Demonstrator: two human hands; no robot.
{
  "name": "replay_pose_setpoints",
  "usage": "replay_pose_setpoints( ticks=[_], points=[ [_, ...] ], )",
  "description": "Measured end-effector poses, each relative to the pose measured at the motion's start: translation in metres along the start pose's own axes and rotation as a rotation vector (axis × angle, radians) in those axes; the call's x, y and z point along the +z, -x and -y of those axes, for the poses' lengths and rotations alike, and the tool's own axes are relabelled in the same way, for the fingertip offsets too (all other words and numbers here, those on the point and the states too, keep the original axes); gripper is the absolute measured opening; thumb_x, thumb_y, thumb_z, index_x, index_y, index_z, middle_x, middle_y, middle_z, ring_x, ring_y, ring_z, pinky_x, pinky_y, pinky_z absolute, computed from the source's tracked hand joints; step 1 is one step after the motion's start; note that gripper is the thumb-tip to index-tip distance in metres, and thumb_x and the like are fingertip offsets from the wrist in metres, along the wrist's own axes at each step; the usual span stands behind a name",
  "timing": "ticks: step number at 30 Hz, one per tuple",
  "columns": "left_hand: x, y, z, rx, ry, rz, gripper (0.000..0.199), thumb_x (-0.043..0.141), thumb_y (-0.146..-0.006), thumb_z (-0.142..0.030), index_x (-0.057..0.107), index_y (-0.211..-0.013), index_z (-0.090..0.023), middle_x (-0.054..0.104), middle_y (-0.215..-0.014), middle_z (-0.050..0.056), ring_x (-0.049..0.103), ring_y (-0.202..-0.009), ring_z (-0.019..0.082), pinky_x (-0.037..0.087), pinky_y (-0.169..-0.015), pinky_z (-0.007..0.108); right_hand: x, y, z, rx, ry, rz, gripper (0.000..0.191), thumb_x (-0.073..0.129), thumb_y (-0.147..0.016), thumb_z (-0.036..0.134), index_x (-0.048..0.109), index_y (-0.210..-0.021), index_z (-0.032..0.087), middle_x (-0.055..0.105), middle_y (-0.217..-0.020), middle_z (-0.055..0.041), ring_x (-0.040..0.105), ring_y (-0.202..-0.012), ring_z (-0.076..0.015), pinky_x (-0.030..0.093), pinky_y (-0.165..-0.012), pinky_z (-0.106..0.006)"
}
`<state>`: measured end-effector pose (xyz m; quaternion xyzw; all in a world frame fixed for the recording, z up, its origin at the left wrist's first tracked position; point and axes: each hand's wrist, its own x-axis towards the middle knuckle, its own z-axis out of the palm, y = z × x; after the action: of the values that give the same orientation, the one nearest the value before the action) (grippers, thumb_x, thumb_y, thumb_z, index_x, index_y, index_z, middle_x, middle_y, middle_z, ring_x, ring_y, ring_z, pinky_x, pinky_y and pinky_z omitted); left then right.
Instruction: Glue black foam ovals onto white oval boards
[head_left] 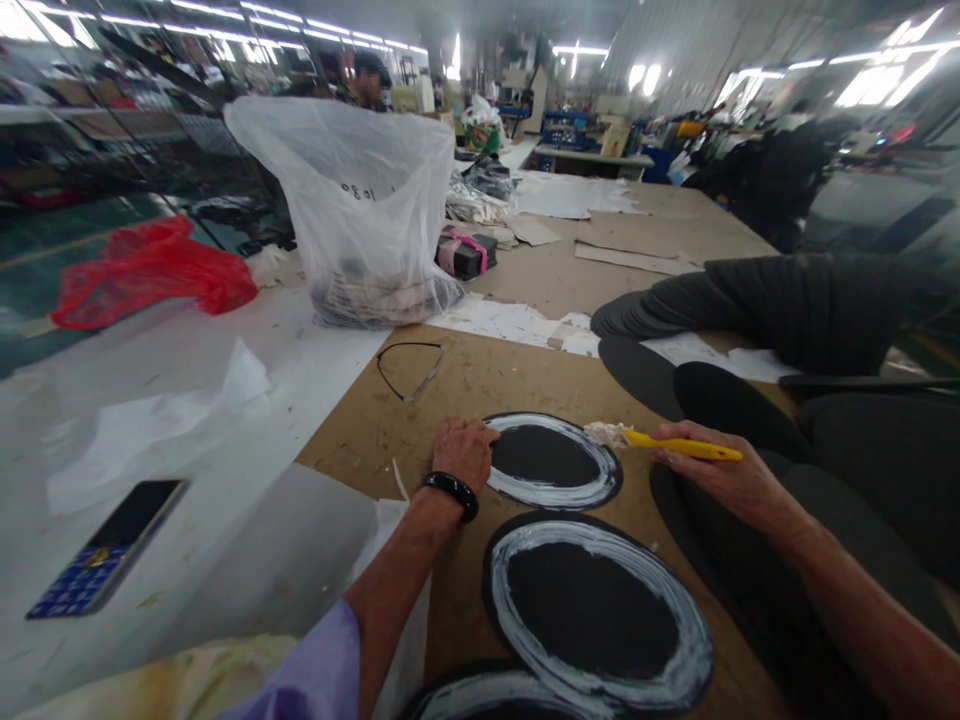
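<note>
A yellow-handled brush (684, 445) is gripped in my right hand (720, 470), its bristles thick with whitish paste. The bristle end reaches the upper right rim of a black oval piece (544, 455), which bears a ring of white paste. My left hand (463, 455), wearing a dark bracelet, rests at that oval's left edge with its fingertips on it. How tightly those fingers are bent is hard to see. Nearer to me lies a second black oval (592, 600) with a similar white ring. Part of a third oval (502, 700) shows at the bottom edge.
Dark oval pieces (750, 300) are stacked on the right, with more lying loose. Eyeglasses (409, 372) lie behind my left hand. A filled clear plastic bag (360, 210), a red bag (157, 275) and a phone (109, 550) are on the left. People stand farther back.
</note>
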<state>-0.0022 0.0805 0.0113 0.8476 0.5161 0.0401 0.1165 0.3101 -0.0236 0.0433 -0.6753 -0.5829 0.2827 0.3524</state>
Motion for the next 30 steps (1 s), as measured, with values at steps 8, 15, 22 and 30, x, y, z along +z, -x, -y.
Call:
replay_pose_setpoints(
  ticks=[8, 15, 22, 30],
  points=[
    [0.002, 0.006, -0.02, -0.001, -0.072, -0.049, 0.028, 0.06, -0.075, -0.045, 0.064, -0.087, -0.02, 0.062, -0.1, 0.008, 0.047, -0.104, 0.028, 0.033, -0.091, 0.042, 0.015, -0.011, 0.002, -0.226, 0.166, 0.063, 0.024, 0.059, -0.075, 0.034, 0.068, -0.093, 0.02, 0.07, -0.097, -0.0073, 0.065, -0.09, -0.0236, 0.049, -0.085, -0.036],
    [-0.001, 0.007, -0.025, -0.025, -0.079, -0.044, 0.026, 0.061, -0.075, -0.044, 0.063, -0.084, -0.02, 0.061, -0.102, 0.008, 0.045, -0.106, 0.028, 0.032, -0.092, 0.042, 0.007, 0.032, 0.011, -0.275, 0.356, 0.156, 0.024, 0.053, -0.08, 0.028, 0.064, -0.101, 0.023, 0.068, -0.101, -0.0061, 0.064, -0.091, -0.0203, 0.051, -0.082, -0.032],
    [-0.001, 0.007, -0.025, -0.025, -0.068, -0.037, 0.024, 0.062, -0.075, -0.043, 0.063, -0.081, -0.019, 0.06, -0.102, 0.008, 0.045, -0.107, 0.028, 0.032, -0.092, 0.042, 0.028, 0.072, 0.031, -0.252, 0.336, 0.125, 0.024, 0.054, -0.079, 0.029, 0.061, -0.101, 0.025, 0.069, -0.098, -0.0061, 0.066, -0.088, -0.0211, 0.054, -0.078, -0.031],
    [-0.001, 0.006, -0.025, -0.032, -0.068, -0.026, 0.025, 0.063, -0.074, -0.043, 0.063, -0.082, -0.02, 0.06, -0.102, 0.007, 0.046, -0.106, 0.027, 0.034, -0.091, 0.042, 0.04, 0.042, 0.043, -0.181, 0.275, -0.179, 0.02, 0.057, -0.077, 0.037, 0.061, -0.089, 0.023, 0.07, -0.086, -0.0057, 0.067, -0.076, -0.0208, 0.054, -0.075, -0.03]
  ],
)
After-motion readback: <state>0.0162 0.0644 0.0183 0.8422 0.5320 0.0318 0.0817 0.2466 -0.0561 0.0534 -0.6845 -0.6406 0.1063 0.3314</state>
